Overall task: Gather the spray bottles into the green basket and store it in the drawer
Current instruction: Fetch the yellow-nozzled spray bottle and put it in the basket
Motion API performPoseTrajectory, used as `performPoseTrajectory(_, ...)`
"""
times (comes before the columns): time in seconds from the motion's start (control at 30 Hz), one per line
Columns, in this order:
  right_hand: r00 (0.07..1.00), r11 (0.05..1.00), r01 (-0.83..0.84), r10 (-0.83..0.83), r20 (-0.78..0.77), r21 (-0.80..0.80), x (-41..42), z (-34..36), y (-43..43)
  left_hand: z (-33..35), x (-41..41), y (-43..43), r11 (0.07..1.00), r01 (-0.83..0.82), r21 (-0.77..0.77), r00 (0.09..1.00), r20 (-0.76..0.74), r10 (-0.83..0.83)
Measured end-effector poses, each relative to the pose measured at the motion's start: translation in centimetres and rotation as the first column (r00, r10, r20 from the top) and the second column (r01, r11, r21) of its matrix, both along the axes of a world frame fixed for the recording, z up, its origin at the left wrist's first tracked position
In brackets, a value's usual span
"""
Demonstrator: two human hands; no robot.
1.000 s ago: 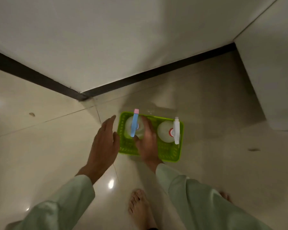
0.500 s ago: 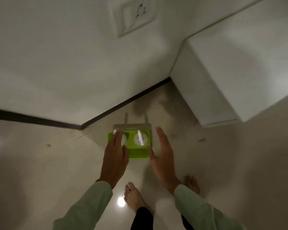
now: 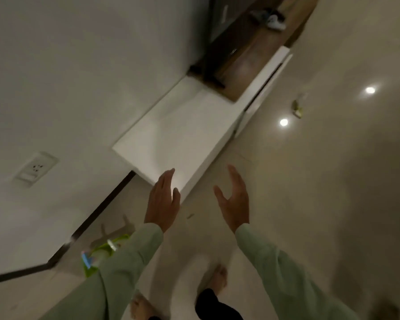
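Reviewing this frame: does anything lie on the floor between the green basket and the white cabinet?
Nothing visible does. The green basket sits on the floor by the wall, partly hidden by the left sleeve. Both hands, left hand and right hand, are empty. The white cabinet shows no open drawer.

The pale stone-like tiled floor (image 3: 310,204) is polished and glossy — two ceiling lights glare off it. The low white cabinet (image 3: 183,132) has a smooth, satin top, beside a darker brown wood-grain shelf surface (image 3: 247,65). The bright green plastic basket (image 3: 95,257) looks shiny; the pale green sleeves (image 3: 125,262) are soft matt cloth — lightly creased.
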State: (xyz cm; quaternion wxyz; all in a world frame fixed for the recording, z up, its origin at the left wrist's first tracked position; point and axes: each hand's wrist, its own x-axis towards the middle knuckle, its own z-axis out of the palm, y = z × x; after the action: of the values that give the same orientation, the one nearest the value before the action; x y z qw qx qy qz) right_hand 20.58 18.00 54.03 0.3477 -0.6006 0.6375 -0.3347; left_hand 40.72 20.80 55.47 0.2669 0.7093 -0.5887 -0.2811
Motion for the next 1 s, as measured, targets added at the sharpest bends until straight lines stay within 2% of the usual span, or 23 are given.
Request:
performPoseTrajectory(0.3, 0.986, 0.989, 0.148, -0.146, -0.086, 0.025, -20.9, 6.9, -10.7, 7.5, -20.8, -15.5, 0.962, 0.271, -0.007, 0.961, 0.049, -0.271)
performPoseTrajectory(0.47, 0.971, 0.978, 0.203, -0.195, -0.142, 0.047, -32.6, 8.2, -17.1, 7.2, -30.6, -25.1, 0.943, 0.332, 0.006, 0.943, 0.004, -0.332)
performPoseTrajectory(0.63, 0.951, 0.972, 0.225, -0.204, -0.231, 0.069, -43.8, 8.1, -27.8, 5.4, -40.3, -36.9, 0.921, 0.386, 0.045, 0.922, -0.002, -0.386)
performPoseTrajectory(0.83, 0.937, 0.979, 0.178, -0.137, -0.322, 0.103, -53.4, 7.5, -40.7, 4.3, -49.9, -48.6, 0.906, 0.414, 0.090, 0.907, 0.036, -0.419)
performPoseTrajectory(1.0, 0.929, 0.979, 0.064, 0.012, -0.369, 0.192, -58.9, 5.4, -51.5, 3.6, -55.6, -57.5, 0.925, 0.360, 0.125, 0.929, 0.048, -0.368)
